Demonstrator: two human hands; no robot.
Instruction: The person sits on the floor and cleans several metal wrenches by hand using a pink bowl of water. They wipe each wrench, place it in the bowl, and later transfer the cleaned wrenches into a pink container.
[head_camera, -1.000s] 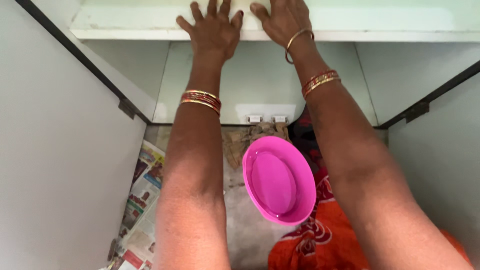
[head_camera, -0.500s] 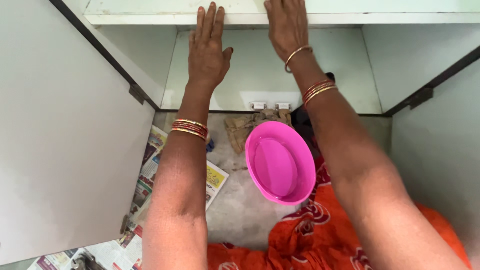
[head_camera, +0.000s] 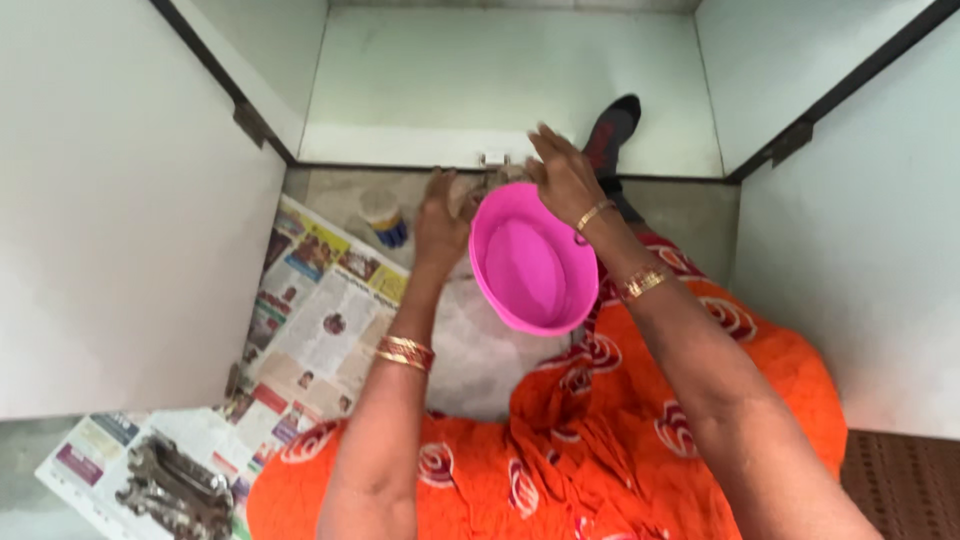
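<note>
I see my left hand reaching down to the floor just left of the pink bowl, its fingers curled over a brownish rag that lies at the bowl's far edge; most of the rag is hidden by the hand and the bowl, so I cannot tell whether the fingers actually pinch it or only rest on it. My right hand sits at the bowl's far rim, fingers bent and loosely apart, pointing toward the same rag; from this angle I cannot tell if it grasps anything. The bowl lies between my two wrists, close under both hands, tilted a little toward me, and it holds a shallow pool of clear liquid that looks like water. Left of my left hand stands a small pale cup with a blue base on the edge of a spread newspaper; what is in the cup is too small to make out. A pile of metal spanners rests on another newspaper sheet at lower left, well apart from the hands. An orange patterned cloth covers my lap below the bowl. Beyond the hands is the open white cabinet, with a dark shoe on its floor near my right hand.
</note>
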